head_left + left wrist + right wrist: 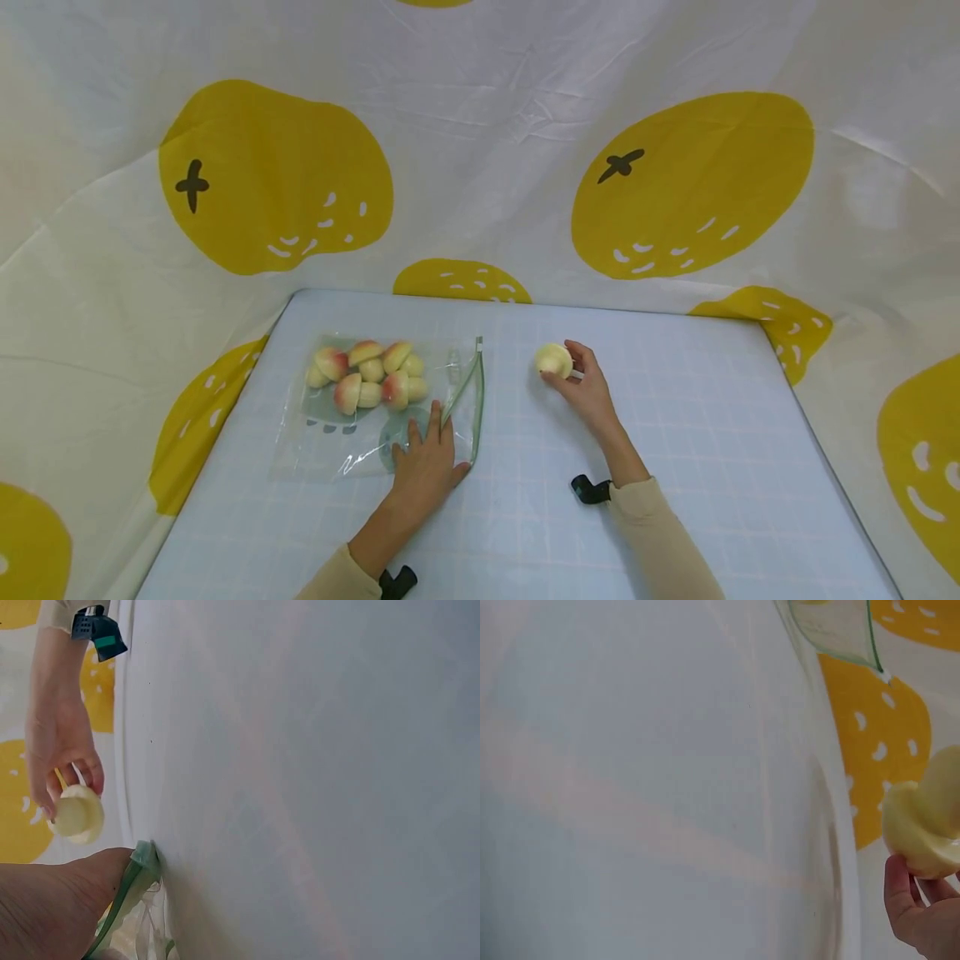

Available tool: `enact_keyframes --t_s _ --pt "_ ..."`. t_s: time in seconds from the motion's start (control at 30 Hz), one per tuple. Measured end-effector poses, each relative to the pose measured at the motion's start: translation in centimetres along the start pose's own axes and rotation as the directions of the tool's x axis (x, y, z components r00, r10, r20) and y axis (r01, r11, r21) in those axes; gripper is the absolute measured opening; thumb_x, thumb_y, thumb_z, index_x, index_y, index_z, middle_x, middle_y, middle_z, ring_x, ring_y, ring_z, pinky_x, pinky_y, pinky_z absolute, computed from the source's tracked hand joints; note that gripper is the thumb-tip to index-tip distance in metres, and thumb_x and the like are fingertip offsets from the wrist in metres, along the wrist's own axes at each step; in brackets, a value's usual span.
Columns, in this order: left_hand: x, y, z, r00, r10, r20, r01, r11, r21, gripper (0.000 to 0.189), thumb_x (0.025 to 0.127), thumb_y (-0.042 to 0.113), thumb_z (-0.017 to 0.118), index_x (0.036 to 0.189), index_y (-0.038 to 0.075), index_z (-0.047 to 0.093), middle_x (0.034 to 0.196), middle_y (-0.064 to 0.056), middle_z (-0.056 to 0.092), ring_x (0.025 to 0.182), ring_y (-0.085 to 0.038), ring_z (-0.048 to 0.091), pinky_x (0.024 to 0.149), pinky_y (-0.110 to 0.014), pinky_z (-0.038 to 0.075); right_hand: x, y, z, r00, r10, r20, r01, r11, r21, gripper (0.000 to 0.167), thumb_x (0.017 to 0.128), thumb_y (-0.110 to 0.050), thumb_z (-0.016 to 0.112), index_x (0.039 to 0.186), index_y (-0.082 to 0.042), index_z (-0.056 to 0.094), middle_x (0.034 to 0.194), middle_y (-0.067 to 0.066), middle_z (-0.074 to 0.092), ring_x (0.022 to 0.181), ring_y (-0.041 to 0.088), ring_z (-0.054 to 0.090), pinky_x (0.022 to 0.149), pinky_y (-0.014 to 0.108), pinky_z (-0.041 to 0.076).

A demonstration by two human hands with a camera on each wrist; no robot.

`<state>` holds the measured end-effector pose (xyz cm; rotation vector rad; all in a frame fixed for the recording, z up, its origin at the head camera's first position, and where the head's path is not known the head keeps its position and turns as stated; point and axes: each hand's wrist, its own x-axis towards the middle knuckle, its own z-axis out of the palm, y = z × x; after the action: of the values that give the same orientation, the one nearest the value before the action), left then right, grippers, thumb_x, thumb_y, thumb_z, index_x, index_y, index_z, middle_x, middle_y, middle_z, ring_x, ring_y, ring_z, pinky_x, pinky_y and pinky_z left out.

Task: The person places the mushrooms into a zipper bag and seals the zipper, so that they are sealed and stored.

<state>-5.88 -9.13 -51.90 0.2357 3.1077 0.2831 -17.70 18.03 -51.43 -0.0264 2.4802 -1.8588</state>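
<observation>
In the head view a clear zip bag (315, 454) with green zip strips lies on the table at left, its mouth parted towards the right. Inside it are several toy mushrooms (347, 395), cream with reddish caps. My left hand (426, 468) rests on the bag near the mouth, fingers spread and fairly straight. Its thumb touches the green edge (142, 862) in the left wrist view. To the right of the bag my right hand (588, 396) holds another cream toy mushroom (553, 359) between thumb and fingers, the mushroom's underside showing in the right wrist view (922, 825).
A pale blue checked cloth covers the table (712, 433). Behind and beside it hangs a white curtain (480, 167) with yellow fruit prints. Dark wrist-camera mounts (591, 490) sit at both sleeves.
</observation>
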Motion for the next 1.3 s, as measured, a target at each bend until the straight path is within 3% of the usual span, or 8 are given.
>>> enact_keyframes --t_s 0.4,0.6,0.7,0.87,0.93,1.3 --pt "0.0 0.0 0.0 1.000 -0.004 0.006 0.004 1.000 0.002 0.083 0.082 0.046 0.080 0.142 -0.003 0.050 0.156 -0.024 0.034 0.128 -0.059 0.040 0.081 -0.075 0.042 -0.5 -0.4 3.1 0.996 -0.068 0.063 0.067 0.998 0.014 0.079 0.083 -0.019 0.084 0.147 -0.004 0.041 0.134 0.015 0.052 0.109 0.031 0.056 0.087 0.038 0.051" --pt "0.0 0.1 -0.1 1.000 -0.007 0.010 0.007 1.000 0.004 0.083 0.082 0.047 0.080 0.142 -0.003 0.050 0.156 -0.024 0.034 0.128 -0.059 0.040 0.081 -0.076 0.042 -0.8 -0.8 4.9 0.989 -0.102 0.108 0.102 0.995 0.008 0.077 0.083 -0.019 0.084 0.147 -0.004 0.042 0.134 0.013 0.053 0.110 0.030 0.055 0.089 0.043 0.050" --pt "0.0 0.1 -0.1 1.000 -0.006 0.006 0.005 1.000 0.012 0.083 0.082 0.047 0.080 0.142 -0.003 0.051 0.155 -0.024 0.035 0.128 -0.058 0.040 0.081 -0.075 0.043 -1.4 -2.0 5.5 0.981 -0.131 0.144 0.132 0.991 0.005 0.075 0.084 -0.016 0.083 0.146 -0.002 0.042 0.135 0.015 0.053 0.113 0.032 0.053 0.093 0.049 0.048" --pt "0.0 0.1 -0.1 1.000 0.000 0.008 0.000 1.000 0.028 0.084 0.082 0.048 0.080 0.142 -0.003 0.050 0.155 -0.024 0.035 0.128 -0.058 0.041 0.081 -0.075 0.043 -1.6 -2.1 6.9 0.966 -0.182 0.184 0.186 0.983 -0.005 0.074 0.084 -0.013 0.083 0.145 0.001 0.043 0.135 0.015 0.054 0.113 0.031 0.052 0.093 0.052 0.047" --pt "0.0 0.1 -0.1 1.000 -0.002 0.011 0.002 0.999 0.032 0.084 0.083 0.048 0.080 0.143 -0.003 0.050 0.155 -0.024 0.035 0.128 -0.058 0.041 0.081 -0.075 0.043 -1.3 -1.1 7.5 0.959 -0.212 0.191 0.219 0.976 -0.017 0.074 0.083 -0.016 0.084 0.144 0.001 0.044 0.133 0.011 0.056 0.111 0.027 0.052 0.090 0.049 0.048" --pt "-0.1 0.2 -0.1 1.000 0.005 -0.001 -0.005 0.999 0.044 0.086 0.082 0.049 0.080 0.143 -0.003 0.049 0.156 -0.024 0.034 0.127 -0.058 0.041 0.081 -0.074 0.043 -1.3 -1.8 8.8 0.915 -0.270 0.301 0.303 0.950 -0.069 0.080 0.082 -0.014 0.084 0.146 0.003 0.041 0.133 0.011 0.056 0.115 0.026 0.052 0.092 0.046 0.048"
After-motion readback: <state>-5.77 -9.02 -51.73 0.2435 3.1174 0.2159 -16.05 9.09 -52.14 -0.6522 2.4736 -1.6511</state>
